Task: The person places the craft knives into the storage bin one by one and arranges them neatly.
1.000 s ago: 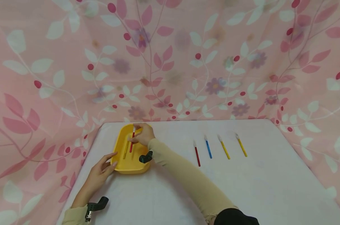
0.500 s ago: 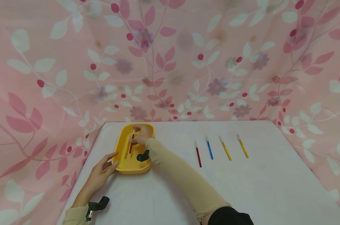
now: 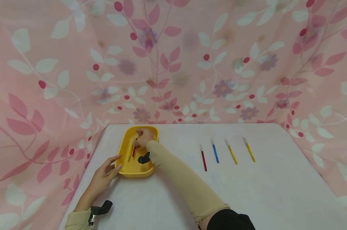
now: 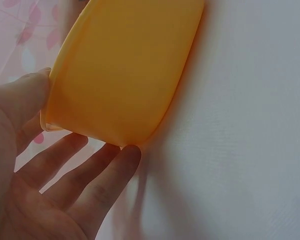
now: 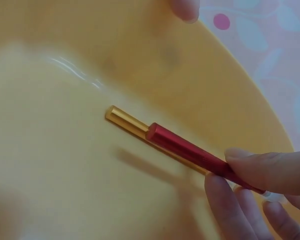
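My right hand [image 3: 144,138] reaches into the yellow tray [image 3: 136,174] and pinches a red-handled craft knife [image 5: 187,152] between thumb and fingers. A pale cap covers its tip, partly hidden by my fingers. Alongside and below it, a yellow craft knife [image 5: 125,121] lies on the tray floor, its far part hidden. My left hand [image 3: 102,177] holds the tray at its near left corner, thumb and fingers on the rim and wall. On the white table to the right lie a red knife [image 3: 204,161], a blue knife [image 3: 215,154] and two yellow knives [image 3: 232,154].
The table [image 3: 248,195] has a white cover. A pink floral curtain [image 3: 184,80] hangs behind it and at both sides. The loose knives lie spaced apart in a row, capped tips pointing away. My right sleeve [image 3: 184,179] spans the table's near middle.
My right hand has shifted slightly within the tray, with the red craft knife held low beside the yellow one. The left hand keeps its place on the tray; the head view has shifted slightly.
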Tool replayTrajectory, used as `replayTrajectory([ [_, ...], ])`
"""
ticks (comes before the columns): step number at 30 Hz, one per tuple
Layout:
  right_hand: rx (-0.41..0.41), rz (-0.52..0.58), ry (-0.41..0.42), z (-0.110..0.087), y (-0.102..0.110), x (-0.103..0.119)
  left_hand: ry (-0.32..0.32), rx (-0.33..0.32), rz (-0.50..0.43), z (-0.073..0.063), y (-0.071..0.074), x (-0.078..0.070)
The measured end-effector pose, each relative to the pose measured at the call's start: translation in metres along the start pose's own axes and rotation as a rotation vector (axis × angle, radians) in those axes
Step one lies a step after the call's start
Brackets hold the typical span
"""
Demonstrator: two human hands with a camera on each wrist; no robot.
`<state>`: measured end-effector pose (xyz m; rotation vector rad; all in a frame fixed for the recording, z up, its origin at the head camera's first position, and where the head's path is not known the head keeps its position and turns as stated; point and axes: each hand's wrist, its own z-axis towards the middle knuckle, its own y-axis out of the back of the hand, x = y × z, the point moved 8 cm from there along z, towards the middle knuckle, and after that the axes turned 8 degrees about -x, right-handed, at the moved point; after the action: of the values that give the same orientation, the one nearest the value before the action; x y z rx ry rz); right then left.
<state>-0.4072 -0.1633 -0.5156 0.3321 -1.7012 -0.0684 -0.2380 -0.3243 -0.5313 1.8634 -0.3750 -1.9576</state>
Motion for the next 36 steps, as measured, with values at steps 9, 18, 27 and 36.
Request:
replayTrajectory([
  [9,-0.040,-0.151,0.045,0.006,-0.006,-0.001,0.008,-0.004,-0.006,0.001,0.000,0.001],
  [18,-0.045,-0.185,0.035,0.006,-0.011,-0.003,0.011,-0.005,-0.004,0.000,0.000,-0.002],
  [27,-0.020,-0.181,0.005,0.001,-0.022,-0.018,0.042,-0.008,0.025,-0.011,0.001,0.004],
  [36,-0.030,-0.206,0.020,0.009,-0.019,-0.011,0.011,-0.019,0.025,-0.002,0.001,-0.003],
])
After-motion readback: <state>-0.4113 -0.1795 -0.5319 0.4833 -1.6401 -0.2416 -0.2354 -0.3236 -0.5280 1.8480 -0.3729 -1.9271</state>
